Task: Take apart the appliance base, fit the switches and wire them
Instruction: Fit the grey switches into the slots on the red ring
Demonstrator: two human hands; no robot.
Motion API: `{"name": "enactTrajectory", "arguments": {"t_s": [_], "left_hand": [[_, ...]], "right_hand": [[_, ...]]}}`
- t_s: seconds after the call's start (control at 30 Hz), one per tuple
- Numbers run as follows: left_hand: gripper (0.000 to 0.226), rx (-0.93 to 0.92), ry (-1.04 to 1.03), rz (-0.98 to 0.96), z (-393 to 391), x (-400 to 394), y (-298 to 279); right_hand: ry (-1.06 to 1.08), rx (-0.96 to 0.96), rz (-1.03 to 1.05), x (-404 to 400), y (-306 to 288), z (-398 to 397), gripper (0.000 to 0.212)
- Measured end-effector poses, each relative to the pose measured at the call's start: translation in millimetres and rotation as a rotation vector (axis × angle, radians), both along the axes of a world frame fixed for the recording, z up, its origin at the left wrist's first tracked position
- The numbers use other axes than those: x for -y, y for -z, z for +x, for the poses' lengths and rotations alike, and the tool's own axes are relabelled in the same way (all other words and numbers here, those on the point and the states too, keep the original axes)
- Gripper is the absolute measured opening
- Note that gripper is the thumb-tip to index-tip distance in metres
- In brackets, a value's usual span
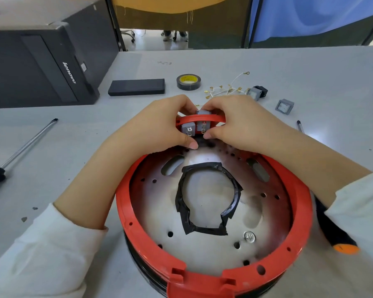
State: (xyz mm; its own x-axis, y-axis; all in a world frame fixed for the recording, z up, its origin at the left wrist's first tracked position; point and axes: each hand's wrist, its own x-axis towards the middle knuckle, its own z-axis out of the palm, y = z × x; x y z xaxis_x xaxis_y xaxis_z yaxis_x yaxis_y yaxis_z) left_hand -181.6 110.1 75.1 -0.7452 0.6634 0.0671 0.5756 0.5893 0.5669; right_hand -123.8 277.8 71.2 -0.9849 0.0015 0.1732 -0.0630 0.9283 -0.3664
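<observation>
The round appliance base (299,214) has a red plastic rim and a metal plate with a tape-edged central cutout (207,196); it lies open side up in front of me. At its far rim two grey switches sit side by side. My left hand (159,123) pinches the rim by the left switch (188,127), thumb underneath. My right hand (243,123) pinches the right switch (202,125) from both sides of the rim. Loose white wires with brass terminals (226,88) and two more grey switches (256,92) (284,106) lie beyond.
A roll of black tape (188,82) and a flat black box (136,87) lie further back. A long screwdriver (24,147) lies at left, an orange-tipped tool (340,241) at right, a thin tool (300,126) beyond my right hand. A black computer case (37,61) stands at back left.
</observation>
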Motion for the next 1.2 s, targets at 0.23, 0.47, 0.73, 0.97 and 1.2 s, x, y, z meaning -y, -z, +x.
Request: {"name": "enactTrajectory", "arguments": {"t_s": [0.23, 0.47, 0.73, 0.97, 1.2], "left_hand": [[0.05, -0.032, 0.027, 0.0, 1, 0, -1], [0.05, -0.055, -0.002, 0.001, 2, 0, -1], [0.047, -0.022, -0.017, -0.012, 1, -1, 1], [0.048, -0.02, -0.027, 0.007, 6, 0, 2], [0.031, -0.077, -0.028, 0.028, 10, -1, 3]], "right_hand": [[-0.004, -0.017, -0.004, -1, 0, 1, 0.036], [-0.008, -0.009, -0.034, 0, -3, 3, 0.033], [-0.024, 0.021, -0.049, 1, -2, 5, 0.03], [0.003, 0.031, -0.071, 1, 0, 7, 0.033], [-0.006, 0.014, -0.117, 0, -4, 10, 0.027]]}}
